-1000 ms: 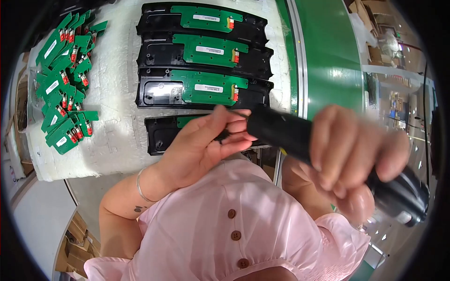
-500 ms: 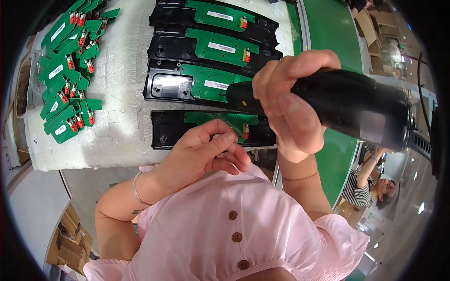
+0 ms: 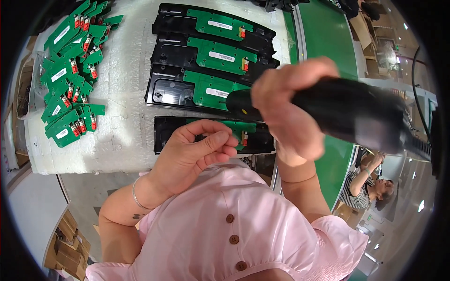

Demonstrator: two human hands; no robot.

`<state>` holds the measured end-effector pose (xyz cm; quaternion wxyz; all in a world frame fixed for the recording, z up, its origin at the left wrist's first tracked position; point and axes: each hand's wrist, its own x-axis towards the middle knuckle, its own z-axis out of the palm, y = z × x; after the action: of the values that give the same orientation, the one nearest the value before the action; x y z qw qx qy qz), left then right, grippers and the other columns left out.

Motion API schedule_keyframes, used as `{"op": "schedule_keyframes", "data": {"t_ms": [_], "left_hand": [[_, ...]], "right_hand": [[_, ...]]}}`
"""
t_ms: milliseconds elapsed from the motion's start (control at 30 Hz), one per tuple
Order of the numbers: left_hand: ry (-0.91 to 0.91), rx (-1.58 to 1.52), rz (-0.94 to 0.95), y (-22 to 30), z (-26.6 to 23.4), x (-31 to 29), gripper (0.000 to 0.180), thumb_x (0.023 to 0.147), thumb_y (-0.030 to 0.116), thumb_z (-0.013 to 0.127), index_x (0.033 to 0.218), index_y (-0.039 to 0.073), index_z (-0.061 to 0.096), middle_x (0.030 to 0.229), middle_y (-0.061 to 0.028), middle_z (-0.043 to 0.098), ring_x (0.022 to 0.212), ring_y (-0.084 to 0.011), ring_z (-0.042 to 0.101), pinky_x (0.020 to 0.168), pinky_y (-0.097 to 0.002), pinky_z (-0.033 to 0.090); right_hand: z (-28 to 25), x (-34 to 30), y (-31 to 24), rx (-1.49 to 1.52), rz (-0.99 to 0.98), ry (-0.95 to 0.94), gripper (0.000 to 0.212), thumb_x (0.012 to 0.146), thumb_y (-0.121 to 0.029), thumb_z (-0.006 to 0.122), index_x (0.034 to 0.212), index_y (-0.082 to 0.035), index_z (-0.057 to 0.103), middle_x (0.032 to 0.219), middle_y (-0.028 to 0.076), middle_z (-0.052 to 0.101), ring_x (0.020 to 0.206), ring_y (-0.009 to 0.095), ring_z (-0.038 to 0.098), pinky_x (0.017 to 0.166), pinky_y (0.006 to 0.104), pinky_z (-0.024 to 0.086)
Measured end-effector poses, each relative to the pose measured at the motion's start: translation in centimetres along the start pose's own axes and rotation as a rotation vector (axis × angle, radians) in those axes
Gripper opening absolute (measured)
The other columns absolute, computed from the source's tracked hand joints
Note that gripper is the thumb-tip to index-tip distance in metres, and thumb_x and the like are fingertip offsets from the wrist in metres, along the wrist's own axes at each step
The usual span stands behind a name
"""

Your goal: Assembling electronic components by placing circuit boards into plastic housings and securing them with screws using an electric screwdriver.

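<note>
My right hand [image 3: 288,110] was closed around the black electric screwdriver [image 3: 347,112], its tip over a green circuit board [image 3: 211,89]. It seemed heavy and stiff, best held at the thick body. My left hand [image 3: 194,154], fingers curled narrow, pinched something too small to tell above the nearest black tray [image 3: 164,133]. The boards looked light and fragile.

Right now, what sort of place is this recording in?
Most likely an electronics assembly line in a factory. Black trays fitted with green circuit boards lie in a row, a pile of loose boards sits at the left, and the right hand grips a power screwdriver.
</note>
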<state>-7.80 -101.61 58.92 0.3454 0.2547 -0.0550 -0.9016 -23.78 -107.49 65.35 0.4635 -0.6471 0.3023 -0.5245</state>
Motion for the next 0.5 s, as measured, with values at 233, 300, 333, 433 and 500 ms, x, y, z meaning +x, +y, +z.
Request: {"op": "schedule_keyframes", "data": {"t_ms": [233, 300, 333, 433, 500], "left_hand": [[-0.047, -0.167, 0.005, 0.2, -0.2, 0.5, 0.016, 0.086, 0.013, 0.055, 0.098, 0.003, 0.057, 0.087, -0.0063, 0.061, 0.078, -0.0108, 0.059, 0.068, -0.0203, 0.05], [-0.055, -0.154, 0.025, 0.0, -0.2, 0.6, 0.016, 0.086, 0.014, 0.055, 0.098, 0.003, 0.057, 0.086, -0.0059, 0.061, 0.077, -0.0103, 0.059, 0.067, -0.0202, 0.049], [-0.063, -0.143, 0.042, -0.1, -0.2, 0.6, 0.016, 0.087, 0.014, 0.055, 0.097, 0.003, 0.057, 0.085, -0.0055, 0.061, 0.076, -0.0099, 0.058, 0.066, -0.0201, 0.049], [-0.091, -0.151, 0.031, -0.1, -0.5, 0.6, 0.017, 0.087, 0.017, 0.054, 0.096, 0.003, 0.057, 0.083, -0.0047, 0.061, 0.075, -0.0092, 0.058, 0.065, -0.0195, 0.049], [-0.151, -0.174, 0.013, -0.3, -1.4, 0.6, 0.019, 0.088, 0.018, 0.053, 0.099, 0.003, 0.056, 0.086, -0.0059, 0.061, 0.077, -0.0109, 0.058, 0.068, -0.0205, 0.049]], "right_hand": [[-0.9, -0.6, -5.7, 0.408, -0.302, -0.064, 0.028, 0.062, -0.004, 0.069, 0.081, -0.01, 0.048, 0.053, -0.003, 0.055, 0.045, 0.006, 0.053, 0.05, 0.017, 0.047], [0.9, 0.7, -4.0, 0.622, -0.396, -0.097, 0.027, 0.062, -0.002, 0.068, 0.079, -0.011, 0.048, 0.054, -0.001, 0.056, 0.044, 0.007, 0.053, 0.048, 0.0174, 0.048], [0.7, 0.5, -5.0, 0.625, -0.398, -0.099, 0.027, 0.062, -0.002, 0.068, 0.079, -0.011, 0.048, 0.054, -0.001, 0.056, 0.044, 0.007, 0.053, 0.048, 0.0174, 0.048], [-0.3, -0.2, -7.8, 0.19, 0.026, -0.163, 0.028, 0.061, -0.001, 0.069, 0.076, -0.011, 0.048, 0.054, 0.0, 0.056, 0.044, 0.008, 0.053, 0.048, 0.0183, 0.049], [-0.4, -0.5, -7.6, 0.213, 0.017, -0.192, 0.029, 0.063, -0.002, 0.069, 0.079, -0.011, 0.047, 0.053, -0.001, 0.055, 0.043, 0.007, 0.053, 0.045, 0.0172, 0.046]]}}
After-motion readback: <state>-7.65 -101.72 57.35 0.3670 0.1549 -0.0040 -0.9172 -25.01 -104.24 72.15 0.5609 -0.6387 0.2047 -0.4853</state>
